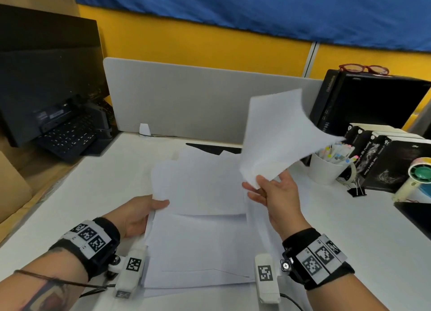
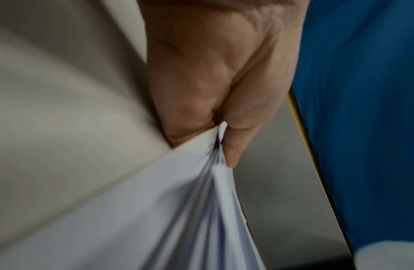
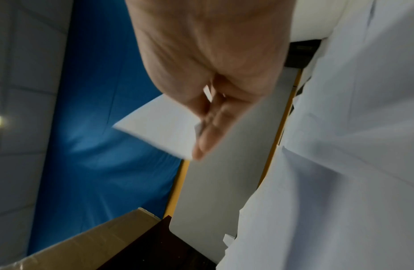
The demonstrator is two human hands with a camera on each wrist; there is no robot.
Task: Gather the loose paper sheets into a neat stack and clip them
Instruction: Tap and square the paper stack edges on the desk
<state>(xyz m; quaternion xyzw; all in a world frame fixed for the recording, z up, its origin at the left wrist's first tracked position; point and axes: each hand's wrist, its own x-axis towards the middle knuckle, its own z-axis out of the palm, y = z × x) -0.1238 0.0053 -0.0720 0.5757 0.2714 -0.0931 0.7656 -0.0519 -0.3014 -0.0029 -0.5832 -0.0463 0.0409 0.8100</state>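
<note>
A person gathers loose paper at a white tabletop [image 1: 338,229], wrists strapped with marker-tagged cameras. Nearest, the left hand [image 1: 137,213] grips the left edge of an uneven pile of sheets [image 1: 198,229] lying before them; the left wrist view shows thumb and fingers [image 2: 233,146] clamped on a fanned wad of several leaves, so that grip is closed on the paper, palm turned inward and forearm low over the tabletop. To the right, the right hand [image 1: 277,198] is raised with its palm up and toward the body, its grip pinching the bottom corner of a single sheet [image 1: 277,135] that stands up in the air, bowing and blurred at its far corner. The paper looks light, limp and slick: sheets will likely slide over one another and flop when held by a corner, so the surer hold seems to be along opposite edges of the whole pile, squaring it against the tabletop before clipping. The pile is not yet aligned, its corners staggered. Farther right, a black binder clip [image 1: 356,191] lies untouched on the tabletop, just in front of a white pen cup [image 1: 326,170] and a row of dark books [image 1: 391,161]. Beyond stands a grey divider panel [image 1: 198,100], with a keyboard [image 1: 67,135] propped against a monitor at far left.
</note>
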